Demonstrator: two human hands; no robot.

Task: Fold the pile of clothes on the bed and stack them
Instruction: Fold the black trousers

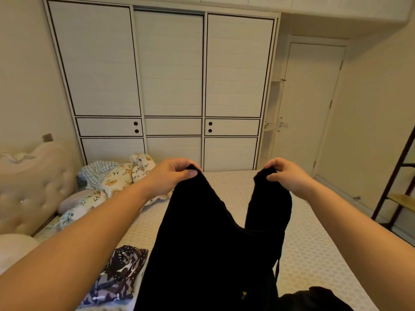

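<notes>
Above the bed (pixel 314 254) | left hand (pixel 173 176), right hand (pixel 285 173): fingers pinch black trousers (pixel 197 243) legs, held apart

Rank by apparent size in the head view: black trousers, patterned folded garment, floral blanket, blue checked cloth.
1. black trousers, though held nearest the camera
2. floral blanket and patterned folded garment: look alike, unranked
3. blue checked cloth, partly hidden

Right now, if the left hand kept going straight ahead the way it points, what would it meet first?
Probably the wardrobe beyond the bed. The left hand, gripping the black trousers, has nothing visible before it, though depth is unclear.
</notes>
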